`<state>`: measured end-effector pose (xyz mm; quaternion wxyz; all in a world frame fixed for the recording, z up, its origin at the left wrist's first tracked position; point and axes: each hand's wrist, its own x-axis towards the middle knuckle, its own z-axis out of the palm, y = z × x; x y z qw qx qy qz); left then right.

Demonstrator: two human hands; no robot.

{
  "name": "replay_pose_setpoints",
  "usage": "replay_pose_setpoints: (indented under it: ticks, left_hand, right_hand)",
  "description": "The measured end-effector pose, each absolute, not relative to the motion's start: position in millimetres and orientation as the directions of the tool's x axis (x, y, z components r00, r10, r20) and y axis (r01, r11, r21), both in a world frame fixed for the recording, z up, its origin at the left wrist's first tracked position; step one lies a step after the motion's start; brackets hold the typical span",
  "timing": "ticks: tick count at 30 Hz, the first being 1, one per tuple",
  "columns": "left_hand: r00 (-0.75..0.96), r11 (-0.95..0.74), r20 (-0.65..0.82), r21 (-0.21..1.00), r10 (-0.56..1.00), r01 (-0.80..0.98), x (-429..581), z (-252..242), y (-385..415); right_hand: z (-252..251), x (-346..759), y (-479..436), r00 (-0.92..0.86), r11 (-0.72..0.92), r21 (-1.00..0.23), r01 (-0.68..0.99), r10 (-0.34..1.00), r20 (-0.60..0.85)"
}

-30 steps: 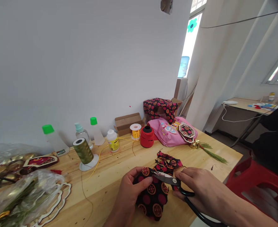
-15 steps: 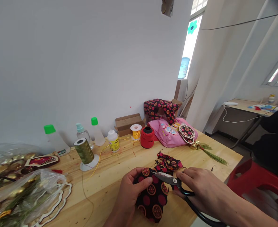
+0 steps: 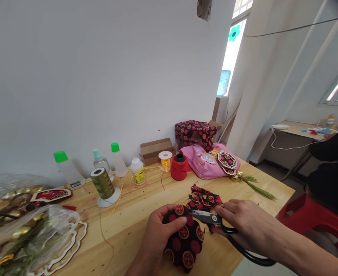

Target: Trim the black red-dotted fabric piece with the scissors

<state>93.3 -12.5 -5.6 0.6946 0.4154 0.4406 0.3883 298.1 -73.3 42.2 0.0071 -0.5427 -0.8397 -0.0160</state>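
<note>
Pinched between the thumb and fingers of my left hand (image 3: 164, 230) is a piece of black fabric (image 3: 183, 243) with red and orange round motifs. My right hand (image 3: 243, 220) grips black-handled scissors (image 3: 207, 217), whose blades point left and lie at the fabric's upper right edge, near my left thumb. The blades look nearly closed. Behind them, a crumpled heap of fabric scraps (image 3: 205, 197) in the same print rests on the table. Part of the scissor handle is hidden by my right hand.
Along the wall stand a green thread spool (image 3: 102, 184), a glue bottle (image 3: 138, 171), a red thread cone (image 3: 179, 167) and a yellow cord spool (image 3: 165, 160). A pink bag (image 3: 199, 161) carries an octagonal ornament (image 3: 227, 162). Plastic bags (image 3: 51, 222) lie left; a red stool (image 3: 304, 214) stands right.
The scissor blades have closed somewhat and shifted slightly right. The fabric's lower part has swung slightly left, while my left hand has barely moved.
</note>
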Motion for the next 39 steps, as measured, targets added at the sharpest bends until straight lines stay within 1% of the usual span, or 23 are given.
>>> replay_pose_setpoints:
  ticks: [5,7,10,13,17,21,27,34,39]
  left_hand:
    - [0.299,0.367,-0.307,0.914,0.904,-0.17,93,-5,-13]
    - [0.288,0.37,-0.313,0.913,0.905,-0.17,93,-5,-12]
    - [0.282,0.375,-0.32,0.911,0.905,-0.17,94,-6,-13]
    - [0.287,0.389,-0.332,0.906,0.899,-0.168,95,-5,-13]
    - [0.287,0.395,-0.337,0.902,0.897,-0.174,95,-4,-13]
    - [0.283,0.381,-0.323,0.907,0.903,-0.18,94,-4,-13]
    - [0.279,0.377,-0.32,0.908,0.905,-0.181,94,-5,-13]
    - [0.29,0.321,-0.267,0.934,0.919,-0.158,92,-11,-11]
    - [0.292,0.292,-0.245,0.948,0.925,-0.13,92,-10,-11]
  right_hand:
    - [47,301,-74,-0.37,0.364,-0.162,0.917,0.929,-0.008]
    - [47,303,-74,-0.375,0.365,-0.214,0.906,0.927,-0.01]
    - [44,307,-72,-0.395,0.375,-0.27,0.887,0.919,-0.019]
    - [41,310,-70,-0.376,0.344,-0.315,0.884,0.926,-0.043]
    - [46,310,-73,-0.349,0.31,-0.349,0.885,0.935,-0.055]
    - [53,311,-79,-0.332,0.311,-0.348,0.885,0.943,-0.002]
    - [52,308,-82,-0.337,0.309,-0.339,0.888,0.941,-0.026]
    - [45,297,-85,-0.329,0.323,-0.221,0.92,0.944,0.01]
    - [42,295,-85,-0.344,0.343,-0.185,0.921,0.939,0.027]
